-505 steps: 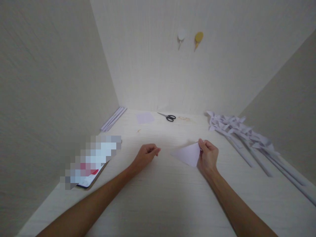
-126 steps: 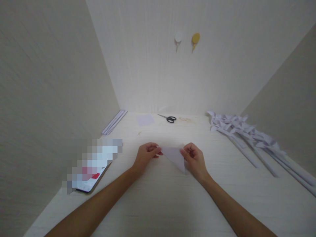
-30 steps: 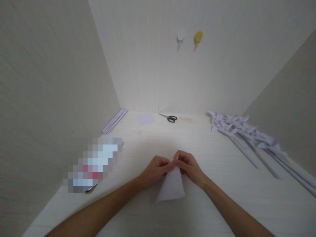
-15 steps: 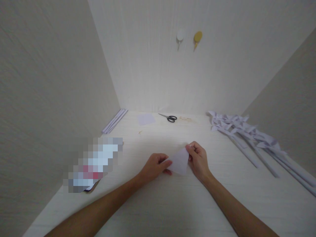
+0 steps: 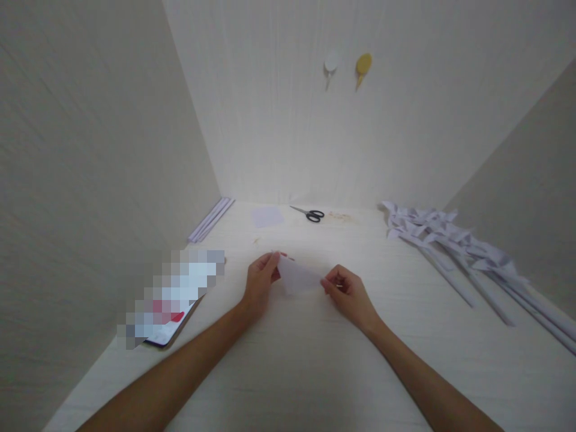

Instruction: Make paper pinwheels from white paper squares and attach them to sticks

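A folded sheet of white paper (image 5: 297, 278), roughly triangular, is held between my two hands above the table. My left hand (image 5: 262, 279) pinches its upper left corner, thumb in front and some fingers behind the sheet. At the right-hand tip, my right hand (image 5: 348, 293) grips the paper between thumb and fingertips. Beyond the hands, a flat square of white paper (image 5: 267, 216) lies on the table, and scissors (image 5: 309, 214) with black handles rest to its right.
Several paper pinwheels on paper sticks (image 5: 450, 237) lie along the right side. Rolled paper sticks (image 5: 211, 220) sit at the back left. A phone (image 5: 182, 321), partly blurred out, lies at the left. Two hooks (image 5: 363, 65) are on the back wall.
The folded paper has moved left and turned, its tip now pointing right. My left hand has shifted up and left to a corner; my right hand has moved slightly left and lower.
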Tool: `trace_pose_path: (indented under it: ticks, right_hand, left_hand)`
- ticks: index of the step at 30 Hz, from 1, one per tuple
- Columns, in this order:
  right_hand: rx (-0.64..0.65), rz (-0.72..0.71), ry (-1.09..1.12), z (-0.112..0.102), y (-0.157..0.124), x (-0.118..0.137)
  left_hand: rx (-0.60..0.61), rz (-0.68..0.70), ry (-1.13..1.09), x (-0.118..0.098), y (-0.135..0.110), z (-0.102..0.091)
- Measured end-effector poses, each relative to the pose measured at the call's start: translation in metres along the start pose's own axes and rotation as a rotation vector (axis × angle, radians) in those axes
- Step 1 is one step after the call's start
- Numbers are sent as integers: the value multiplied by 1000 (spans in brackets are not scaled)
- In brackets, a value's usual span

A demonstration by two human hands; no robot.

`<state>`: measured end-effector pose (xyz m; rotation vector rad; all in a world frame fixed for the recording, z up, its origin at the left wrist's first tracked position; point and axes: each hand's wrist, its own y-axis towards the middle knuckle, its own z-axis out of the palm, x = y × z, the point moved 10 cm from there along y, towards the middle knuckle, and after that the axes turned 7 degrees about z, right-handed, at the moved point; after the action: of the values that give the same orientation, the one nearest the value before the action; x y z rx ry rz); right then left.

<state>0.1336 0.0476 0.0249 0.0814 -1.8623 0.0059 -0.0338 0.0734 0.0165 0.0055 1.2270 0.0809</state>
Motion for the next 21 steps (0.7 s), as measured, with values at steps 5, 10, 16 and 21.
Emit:
trace_pose_path:
  ticks: [5,10,16,21]
  right_hand:
    - [52,-17,-71,7,-4,3]
    - [61,-23,-92,8,-3,3]
    - [109,18,-70,11,-2,-2]
    - [139,31,-32,13,-2,-4]
  left_hand:
    - [-5,14,-18,-3,0,-1]
    - [-19,28,-29,-4,2,-2]
    - [-8,53,-51,-7,5,-2]
    - [-10,68,-57,-10,6,-3]
